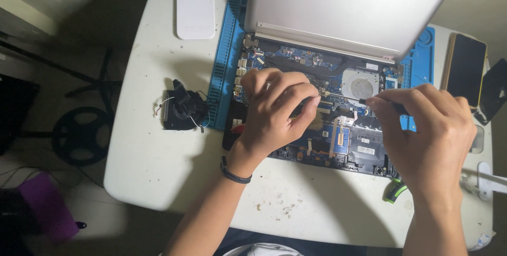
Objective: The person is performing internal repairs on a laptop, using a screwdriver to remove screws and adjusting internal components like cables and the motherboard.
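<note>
White table [158,145], opened laptop [338,124], hands [277,108].

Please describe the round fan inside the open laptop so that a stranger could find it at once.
Start at the opened laptop on the blue mat. Look just below its raised silver lid, between the left hand and right hand. The fan is the only pale, round part among dark, blue boards.

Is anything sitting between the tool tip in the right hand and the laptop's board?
Nothing visible. The right hand holds a thin black tool whose tip shows just above the open laptop board, beside the fan. The left hand rests apart, to its left.
</note>
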